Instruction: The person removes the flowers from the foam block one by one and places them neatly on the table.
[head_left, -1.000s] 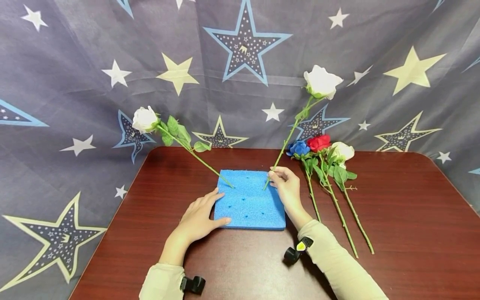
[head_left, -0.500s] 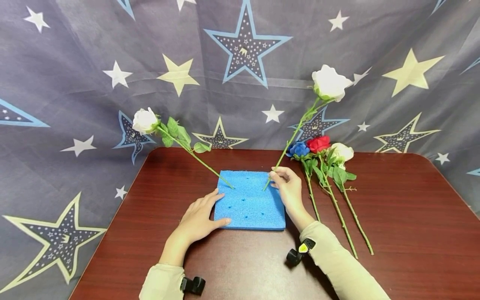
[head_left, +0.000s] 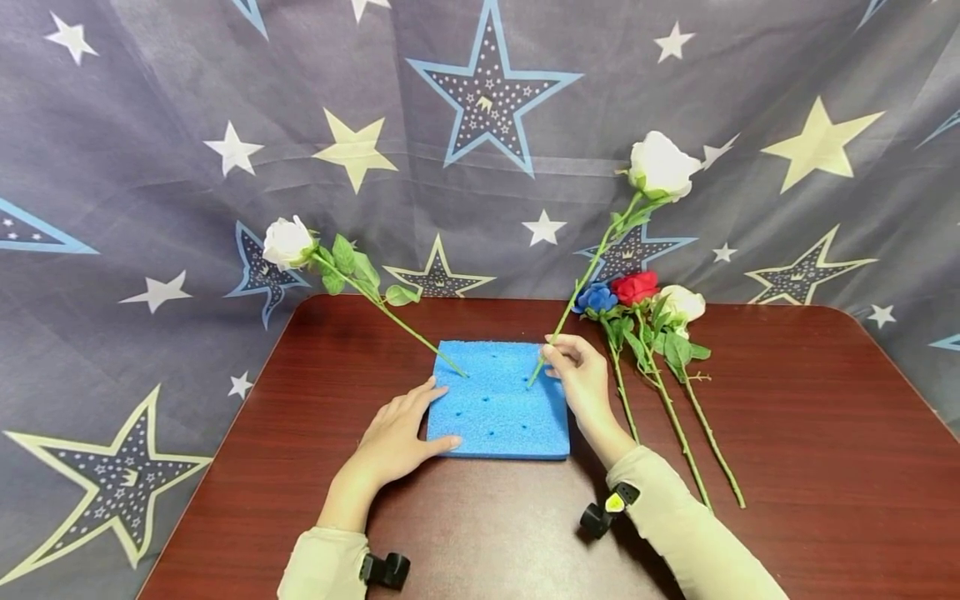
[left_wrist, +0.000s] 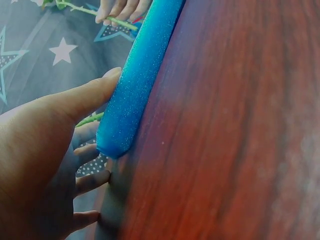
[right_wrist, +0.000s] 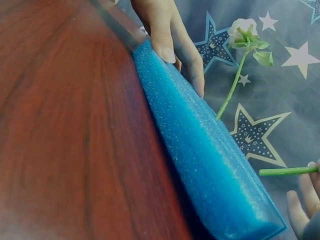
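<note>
A blue foam block [head_left: 501,410] with several small holes lies on the table. On its left edge rests my left hand [head_left: 397,429], fingers spread and thumb on the near left corner. With thumb and fingers my right hand [head_left: 583,379] pinches the green stem of a white rose [head_left: 663,165], tilted to the right. Its bare stem end [right_wrist: 285,171] shows in the right wrist view; in the head view it appears just nearer than a hole in the foam. Another white rose [head_left: 288,242] stands in the block, leaning left.
Right of the block lie a blue rose [head_left: 596,297], a red rose [head_left: 636,287] and a third white rose [head_left: 681,305], stems toward the near side of the reddish-brown table [head_left: 817,417]. A grey star-patterned cloth [head_left: 480,208] hangs behind.
The held white rose has swung to the right, and its stem end has shifted slightly nearer, uncovering a hole. My right hand has moved a little rightward; the left stays put.
</note>
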